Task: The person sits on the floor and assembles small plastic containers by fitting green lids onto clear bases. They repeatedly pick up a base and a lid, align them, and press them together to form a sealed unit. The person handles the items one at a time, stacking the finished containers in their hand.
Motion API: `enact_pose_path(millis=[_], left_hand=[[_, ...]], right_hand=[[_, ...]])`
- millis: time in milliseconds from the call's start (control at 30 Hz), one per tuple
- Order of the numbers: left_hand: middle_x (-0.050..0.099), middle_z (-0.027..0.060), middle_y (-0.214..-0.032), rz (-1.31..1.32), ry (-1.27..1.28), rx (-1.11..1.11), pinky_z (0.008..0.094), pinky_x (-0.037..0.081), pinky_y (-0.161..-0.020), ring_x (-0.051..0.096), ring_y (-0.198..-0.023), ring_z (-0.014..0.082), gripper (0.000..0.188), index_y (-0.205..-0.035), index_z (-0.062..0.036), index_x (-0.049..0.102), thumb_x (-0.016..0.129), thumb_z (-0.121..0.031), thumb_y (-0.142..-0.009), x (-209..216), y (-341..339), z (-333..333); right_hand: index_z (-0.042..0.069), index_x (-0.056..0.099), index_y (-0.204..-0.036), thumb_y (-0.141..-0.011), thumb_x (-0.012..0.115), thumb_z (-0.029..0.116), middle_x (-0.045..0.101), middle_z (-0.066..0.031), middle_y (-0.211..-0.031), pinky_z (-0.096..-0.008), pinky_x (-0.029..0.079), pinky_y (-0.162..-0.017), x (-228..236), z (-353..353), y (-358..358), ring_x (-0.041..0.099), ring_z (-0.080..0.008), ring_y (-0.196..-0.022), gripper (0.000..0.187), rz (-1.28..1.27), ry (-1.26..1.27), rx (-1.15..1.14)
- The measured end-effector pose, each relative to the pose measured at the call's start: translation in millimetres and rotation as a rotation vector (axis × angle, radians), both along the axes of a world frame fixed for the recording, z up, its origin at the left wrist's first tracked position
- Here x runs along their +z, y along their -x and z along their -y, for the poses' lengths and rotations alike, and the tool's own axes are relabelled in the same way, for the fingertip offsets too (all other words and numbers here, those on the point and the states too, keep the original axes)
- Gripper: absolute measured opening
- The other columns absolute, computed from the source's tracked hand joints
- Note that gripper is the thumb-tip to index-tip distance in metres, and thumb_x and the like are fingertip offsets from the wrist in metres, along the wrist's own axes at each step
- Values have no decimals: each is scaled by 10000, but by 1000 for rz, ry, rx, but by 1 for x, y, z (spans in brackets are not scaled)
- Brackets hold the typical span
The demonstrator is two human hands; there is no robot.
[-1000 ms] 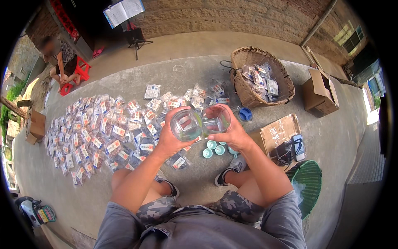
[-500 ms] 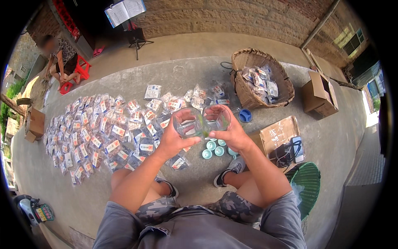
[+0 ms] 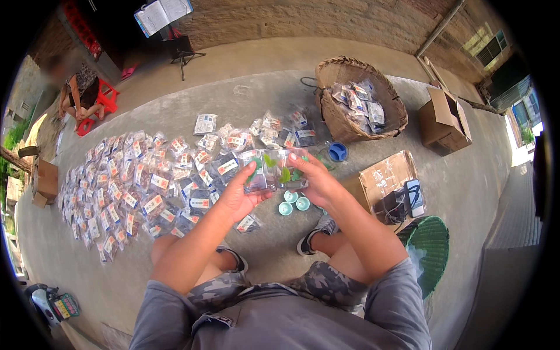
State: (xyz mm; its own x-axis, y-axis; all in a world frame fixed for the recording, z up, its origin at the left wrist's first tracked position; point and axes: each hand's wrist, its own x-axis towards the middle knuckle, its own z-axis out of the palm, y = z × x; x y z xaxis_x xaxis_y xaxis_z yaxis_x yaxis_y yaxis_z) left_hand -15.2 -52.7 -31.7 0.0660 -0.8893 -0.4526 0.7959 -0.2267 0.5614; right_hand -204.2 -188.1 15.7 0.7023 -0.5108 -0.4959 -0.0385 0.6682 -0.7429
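Observation:
My left hand (image 3: 233, 197) is closed around a clear drinking glass (image 3: 261, 178). In my right hand (image 3: 319, 182) is a second clear glass (image 3: 285, 161) with green leaf shapes on it. Both glasses lie on their sides in the air, end to end; they look to be touching, though I cannot tell whether by rims or bases. Below them on the concrete are several small pale teal cups (image 3: 285, 208). Plastic packets with printed labels (image 3: 153, 204) spread across the ground to the left and beyond my hands.
A woven basket (image 3: 326, 111) holding packets stands at the far right, with a blue round container (image 3: 337, 151) before it. A taped carton (image 3: 379, 175) carries a phone (image 3: 415, 197) and cables. Nearby are a green basket (image 3: 434, 254) and an open box (image 3: 440, 125). Someone sits at far left.
Both hands have turned the glasses, so their sides now face up instead of their round ends. The view has shifted slightly, and the leaf shapes show more clearly.

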Motion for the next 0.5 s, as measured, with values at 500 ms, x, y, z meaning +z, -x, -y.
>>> enact_pose_path(millis=[500], left_hand=[[686,75,-1256,-79,53,90,406,524,-891,645,-1128,240,586,-1371,-168,591,696,-581,-967,-6,-8,6]], right_hand=[[125,518,-1356,-889,832,347,624,-73,-1244,-532,512,-919,-7,-2,-5,615,-248,-1143,605,109,-23,-4]])
